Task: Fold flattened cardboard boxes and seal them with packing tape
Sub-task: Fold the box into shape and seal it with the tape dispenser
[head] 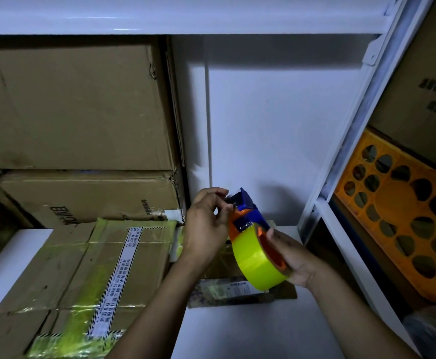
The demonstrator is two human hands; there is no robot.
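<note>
- Holds the tape roll, seated in its blue and orange dispenser, up in the air over the white shelf, apparently touching nothing below.
- Wraps the right grip round the near side of the roll, fingers curled at the orange core.
- Closes the left grip in a pinch at the toothed end of the dispenser, seemingly on the loose tape end, though too small to tell for sure.
- Looks light and stiff as a whole, slick on the glossy wound face and sticky only at the free end; likely to twist or fold back on itself once pulled loose.
- Best taken by the core or the dispenser body rather than the glossy face, with fingertips kept off the toothed blade, which looks sharp.
- Shows no flattened box ready to fold.
- Shows only a sealed, yellow-taped box lying on the shelf to the left, near the left forearm, and a small flat packet straight beneath the roll.
- Leaves open room over the bare shelf toward the body and up along the white back panel.
- Closes in on the left with two stacked cartons and overhead with the upper shelf.
- Closes in on the right with a slanted white post and an orange crate beyond it.
- Calls for short, tucked-in moves, probably best drawn backward out of the bay and not sideways.
</note>
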